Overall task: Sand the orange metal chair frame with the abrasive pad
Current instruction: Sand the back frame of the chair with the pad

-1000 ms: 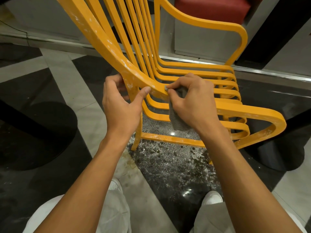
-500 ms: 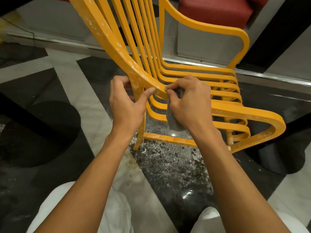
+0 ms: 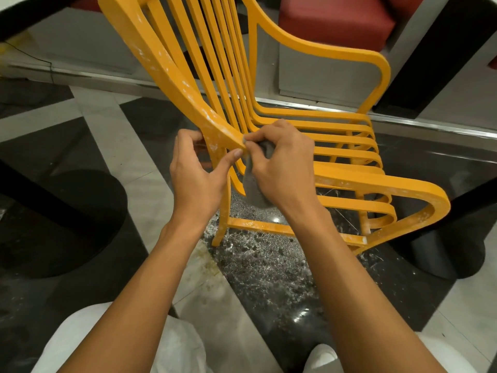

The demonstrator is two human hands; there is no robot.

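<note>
The right grip (image 3: 279, 168) pinches the grey abrasive pad (image 3: 254, 192) against the near side rail of the orange chair frame (image 3: 166, 63), the pad's loose end hanging straight down below the knuckles. The left grip (image 3: 199, 179) curls round the same rail just beside it. Above both grips the rail climbs up and away to the left, blotched with whitish scuffs, as is the armrest (image 3: 403, 187) off to the right; the slats (image 3: 215, 63) beyond look glossy, so I judge much sanding remains
</note>
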